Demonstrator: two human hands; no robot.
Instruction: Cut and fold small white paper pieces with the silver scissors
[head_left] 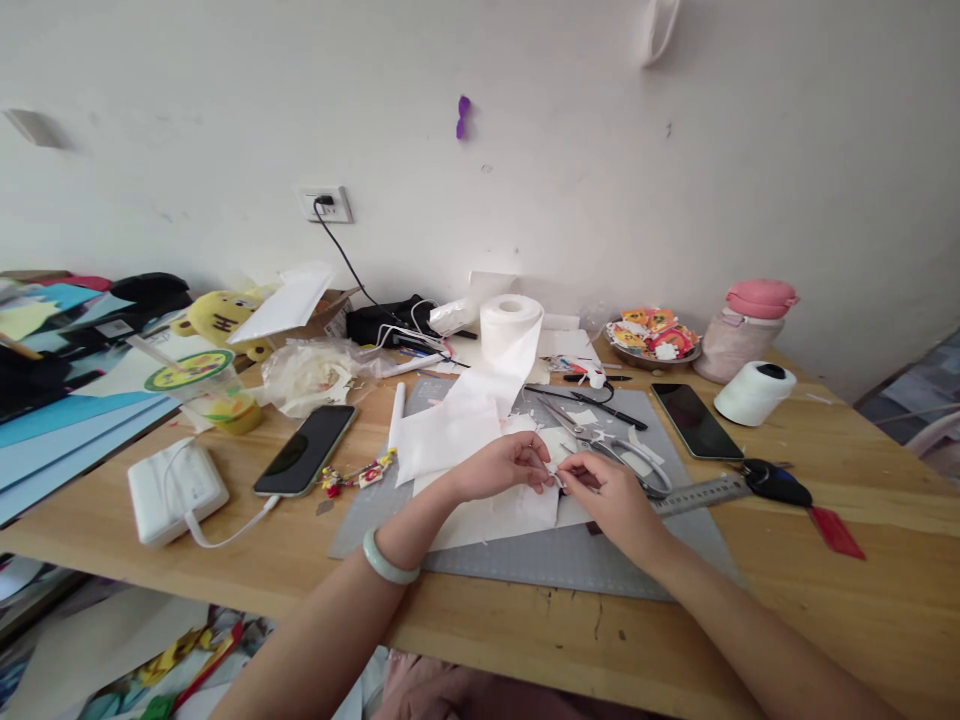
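Observation:
My left hand (514,466) and my right hand (609,492) meet over a grey cutting mat (495,566). Between their fingertips is a small white piece (556,479), too small to make out well; both hands pinch at it. Below them lie sheets of thin white paper (450,437), which run up to a standing white roll (511,330). Scissors (641,462) with grey handles rest just beyond my right hand. A metal ruler (705,493) sticks out to its right, and a black pen (609,408) lies further back.
To the left are a phone (306,450), a white power bank (177,488) and a lidded cup (217,395). At the right are another phone (697,420), a thread spool (754,393), a pink bottle (742,335), a bowl of cutouts (652,338) and keys (776,483).

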